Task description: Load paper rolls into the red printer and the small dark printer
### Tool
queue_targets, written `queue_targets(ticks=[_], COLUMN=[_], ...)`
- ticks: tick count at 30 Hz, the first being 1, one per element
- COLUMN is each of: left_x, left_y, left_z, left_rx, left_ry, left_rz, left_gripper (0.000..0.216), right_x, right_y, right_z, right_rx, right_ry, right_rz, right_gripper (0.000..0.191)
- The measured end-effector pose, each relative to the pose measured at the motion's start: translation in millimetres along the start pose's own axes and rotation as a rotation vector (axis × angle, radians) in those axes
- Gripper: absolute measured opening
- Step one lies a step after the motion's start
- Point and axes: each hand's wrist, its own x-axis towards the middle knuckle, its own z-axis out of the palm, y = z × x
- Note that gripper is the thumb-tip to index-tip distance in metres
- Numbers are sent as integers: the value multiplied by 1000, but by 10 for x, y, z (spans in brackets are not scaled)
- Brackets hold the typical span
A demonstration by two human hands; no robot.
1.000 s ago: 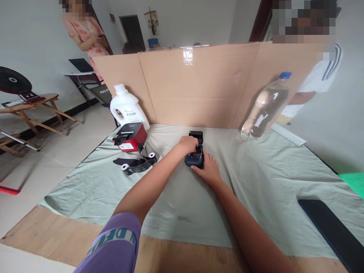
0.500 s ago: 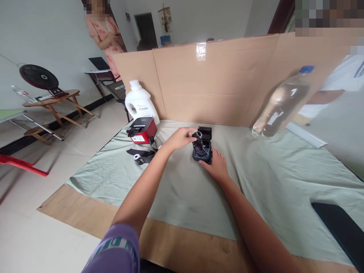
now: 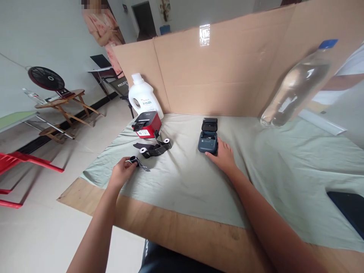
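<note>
A small dark blue label printer sits on the pale green cloth with its lid flipped open. My right hand rests against its near right side, fingers curled on the casing. My left hand is down near the cloth's left edge, pinching a small roll with a dark strip trailing from it. Two more rolls with dark strips lie between my left hand and a red and black printer.
A white detergent jug stands behind the red printer. A clear water bottle leans at the right by the cardboard screen. A dark flat object lies at the right edge. A person stands at the far left by furniture.
My left hand lifted the roll out of the blue printer and carried it left and toward me, down near the cloth's edge. My right hand stayed on the printer. The view shifted left.
</note>
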Motion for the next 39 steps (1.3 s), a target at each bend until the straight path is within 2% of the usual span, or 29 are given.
queue_targets(ticks=[3, 6, 8, 9, 12, 14, 18, 21, 23, 26, 29, 31, 34, 36, 39], left_x=[14, -8, 16, 47, 195, 295, 375, 313, 226, 79, 15, 59, 226, 357, 519], left_y=[-14, 81, 188, 247, 397, 456, 512, 596, 723, 1031, 1412, 1658, 1994, 2201, 2475], left_z=[-5, -83, -131, -141, -98, -23, 118, 136, 112, 96, 201, 359, 688, 913, 1176], left_rx=[74, 163, 213, 248, 402, 475, 492, 420, 279, 33, -217, -469, -744, -751, -550], left_ry=[7, 139, 228, 233, 121, 53, 59, 77, 59, 29, 57, -5, -257, -375, -506], left_rz=[9, -27, 2, 44, 190, 215, 275, 364, 417, 466, 559, 599, 568, 576, 752], left_gripper=[51, 64, 61, 58, 50, 46, 42, 35, 34, 36, 32, 30, 33, 34, 34], right_x=[0, 0, 1, 2, 7, 11, 13, 6, -3, -17, -26, -25, -13, -7, -10], right_y=[6, 6, 6, 7, 15, 22, 31, 27, 17, -1, -17, -19, -6, 6, 20], right_z=[-5, -9, -12, -13, -13, -8, 3, 2, -7, -31, -52, -56, -41, -26, -11], right_rx=[1, 8, 17, 22, 31, 32, 23, 25, 35, 47, 45, 40, 27, 17, 13], right_ry=[0, -5, -8, -8, -6, -7, -1, 6, 7, 4, -5, -15, -16, -9, 1], right_rz=[5, 4, 1, 0, 1, 4, 0, 1, -4, -3, 7, 11, 15, 15, -5], right_gripper=[86, 86, 87, 88, 88, 88, 86, 85, 83, 83, 84, 84, 85, 86, 85])
